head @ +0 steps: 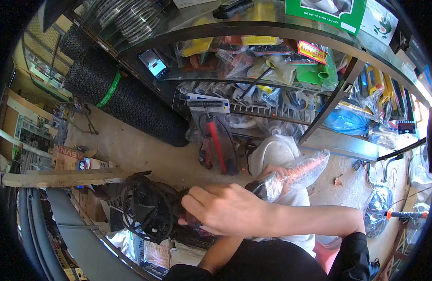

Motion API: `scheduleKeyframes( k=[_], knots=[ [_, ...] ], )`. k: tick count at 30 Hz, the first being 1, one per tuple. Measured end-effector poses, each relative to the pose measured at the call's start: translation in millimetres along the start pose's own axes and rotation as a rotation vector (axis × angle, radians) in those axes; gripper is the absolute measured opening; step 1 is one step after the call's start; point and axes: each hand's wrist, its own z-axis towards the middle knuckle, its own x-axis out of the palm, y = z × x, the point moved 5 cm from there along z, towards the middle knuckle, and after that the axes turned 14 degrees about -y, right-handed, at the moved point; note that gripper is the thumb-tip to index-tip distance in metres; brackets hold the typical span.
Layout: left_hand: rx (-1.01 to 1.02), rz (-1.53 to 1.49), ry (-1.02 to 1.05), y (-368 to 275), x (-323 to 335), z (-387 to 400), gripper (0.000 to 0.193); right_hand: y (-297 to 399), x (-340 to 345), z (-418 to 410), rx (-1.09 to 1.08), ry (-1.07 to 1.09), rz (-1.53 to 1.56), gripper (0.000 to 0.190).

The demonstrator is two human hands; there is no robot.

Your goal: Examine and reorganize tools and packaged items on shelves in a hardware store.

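Note:
My right hand reaches across from the right, palm down, with its fingers curled. It covers most of my left hand, whose forearm comes up from the bottom edge. A dark reddish object shows partly between and under the hands; what it is, and which hand grips it, cannot be told. Just left of them lies a tangled bundle of black coiled hose or cable. Beyond my right wrist, another person in light clothing holds a long orange-red item in clear bubble wrap.
Glass-topped shelves with bagged goods span the far side. A red hand pump stands on the floor before them. A roll of black mesh leans at left, near a wooden board and grey pipes. A screwdriver-like tool is at right.

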Motion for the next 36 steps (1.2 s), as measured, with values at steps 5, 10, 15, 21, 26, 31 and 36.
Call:
scheduleKeyframes(
  k=[5,10,15,21,26,31,36],
  knots=[
    [-0.032,-0.038,-0.049,-1.5,1.7,-2.3,0.033,12.8,7.2,4.0,-0.024,-0.011,0.126,0.021],
    [-0.058,-0.021,-0.019,-6.8,3.2,0.5,0.033,23.1,16.4,12.5,-0.009,0.017,0.106,0.019],
    [-0.077,-0.005,-0.013,-12.6,5.9,3.5,0.033,24.4,11.0,8.8,0.020,-0.045,0.081,0.016],
    [-0.124,0.038,0.011,-23.3,8.8,1.6,0.034,44.9,37.7,24.2,-0.045,-0.112,-0.058,0.016],
    [-0.112,0.073,0.048,-21.6,13.4,3.8,0.034,75.5,52.7,49.9,-0.097,-0.303,-0.141,0.014],
    [-0.117,0.036,0.024,-11.7,17.2,0.8,0.030,111.7,57.5,87.1,-0.102,-0.412,-0.021,0.018],
    [-0.124,0.023,0.005,-8.9,20.0,-2.9,0.026,127.0,52.8,88.6,-0.184,-0.453,0.034,0.026]
  ],
)
